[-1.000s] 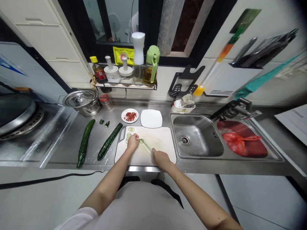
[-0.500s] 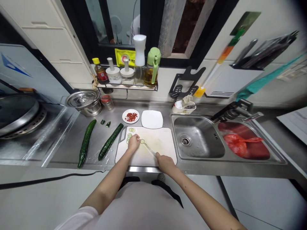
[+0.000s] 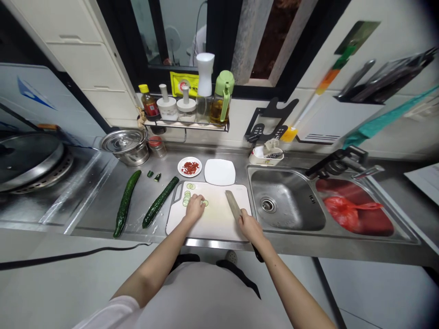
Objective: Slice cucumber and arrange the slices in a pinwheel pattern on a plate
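On the cutting board (image 3: 219, 225), a round cucumber slice (image 3: 205, 203) lies at about 2 o'clock from the left hand (image 3: 195, 208), right by its fingertips. It is at about 10 o'clock from the right hand (image 3: 251, 226), which is well apart from it, so the left is clearly the nearer of the 2 hands. Being round, the slice shows no long axis; the knife (image 3: 233, 205) does, running from its dark handle at 5 o'clock to the blade's tip at 11 o'clock, with a bare strip of board between blade and slice.

The left hand is partly closed, palm down, fingers bent toward the board. Whether it presses the slice or only hovers beside it, I cannot tell, nor what might be under the palm. The right hand is wrapped firmly around the knife where handle meets blade, the handle's end jutting out below the fist.

More cut slices (image 3: 186, 197) lie in a loose row at about 11 o'clock from the left hand. Off the board, at 9 o'clock from that hand, are 2 long cucumbers, a nearer cucumber (image 3: 160, 202) and a farther cucumber (image 3: 127, 203), both with long axes tilted roughly 1 to 7 o'clock. Just beyond the board's 12 o'clock edge is a white square plate (image 3: 220, 172).
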Tool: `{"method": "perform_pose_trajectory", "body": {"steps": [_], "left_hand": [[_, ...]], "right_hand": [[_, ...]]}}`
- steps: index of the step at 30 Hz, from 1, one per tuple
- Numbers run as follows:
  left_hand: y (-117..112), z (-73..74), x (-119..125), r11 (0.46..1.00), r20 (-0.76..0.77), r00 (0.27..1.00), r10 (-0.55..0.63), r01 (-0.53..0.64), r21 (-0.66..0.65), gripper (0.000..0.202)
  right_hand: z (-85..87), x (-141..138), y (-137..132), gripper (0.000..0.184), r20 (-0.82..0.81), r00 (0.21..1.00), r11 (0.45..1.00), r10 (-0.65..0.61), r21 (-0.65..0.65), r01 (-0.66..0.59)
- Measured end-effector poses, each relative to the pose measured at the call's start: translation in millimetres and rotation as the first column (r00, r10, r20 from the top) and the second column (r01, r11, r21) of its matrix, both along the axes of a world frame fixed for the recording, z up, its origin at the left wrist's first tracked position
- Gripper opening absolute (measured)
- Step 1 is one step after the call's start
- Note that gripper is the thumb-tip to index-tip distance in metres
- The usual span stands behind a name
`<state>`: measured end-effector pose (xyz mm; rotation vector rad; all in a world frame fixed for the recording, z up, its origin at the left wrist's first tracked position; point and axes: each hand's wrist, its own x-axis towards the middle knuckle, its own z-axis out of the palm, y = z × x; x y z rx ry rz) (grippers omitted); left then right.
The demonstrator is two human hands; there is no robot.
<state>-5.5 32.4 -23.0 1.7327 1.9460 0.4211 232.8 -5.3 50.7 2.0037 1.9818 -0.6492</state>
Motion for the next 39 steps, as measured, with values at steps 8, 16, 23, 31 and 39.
{"method": "perform_pose_trajectory", "body": {"steps": [8, 16, 23, 31, 39], "left_hand": [[-5, 4.2, 4, 0.997, 0.184, 0.981, 0.064, -0.070, 0.027, 0.009], [-42, 7.0, -17, 0.960, 0.377, 0.890, 0.255, -0.280, 0.012, 0.003], [-60, 1.0, -42, 0.911, 0.409, 0.832, 0.376, -0.413, 0.005, 0.010], [-43, -1.6, -65, 0.876, 0.332, 0.830, 0.448, -0.482, 0.025, 0.009], [-35, -3.6, -64, 0.897, 0.178, 0.884, 0.433, -0.442, 0.014, 0.012]], "right_hand": [[-7.7, -1, 16, 0.031, 0.047, 0.999, 0.999, -0.021, 0.031, 0.019], [-9.1, -4, 19, 0.031, 0.063, 0.998, 1.000, 0.008, 0.009, -0.009], [-8.6, -6, 20, 0.032, 0.067, 0.998, 1.000, 0.003, -0.005, -0.002], [-9.6, -9, 21, 0.032, 0.053, 0.999, 0.999, -0.003, -0.042, 0.005], [-8.5, -11, 22, 0.034, 0.058, 0.998, 0.999, -0.004, -0.045, 0.007]]}}
